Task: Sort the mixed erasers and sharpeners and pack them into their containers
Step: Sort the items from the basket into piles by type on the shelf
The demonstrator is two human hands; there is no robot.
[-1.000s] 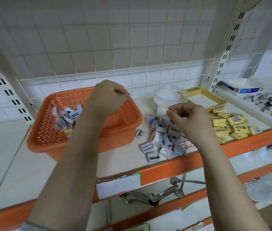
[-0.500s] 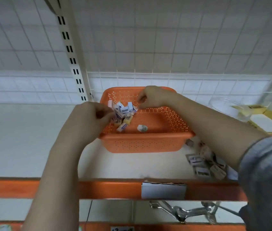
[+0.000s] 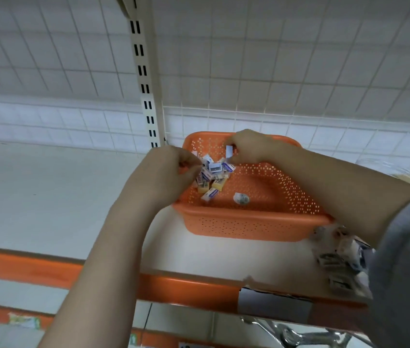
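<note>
Both hands reach into the orange basket (image 3: 254, 223) on the shelf (image 3: 48, 197). The right hand (image 3: 250, 148) pinches a small white piece (image 3: 229, 151) above the mixed pile (image 3: 211, 175) — the left hand (image 3: 166, 169) is curled, its grip hidden.

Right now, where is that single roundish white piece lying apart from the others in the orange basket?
In the head view, the roundish white piece lies alone on the orange basket floor near its front wall, just right of the heap of small items.
</note>
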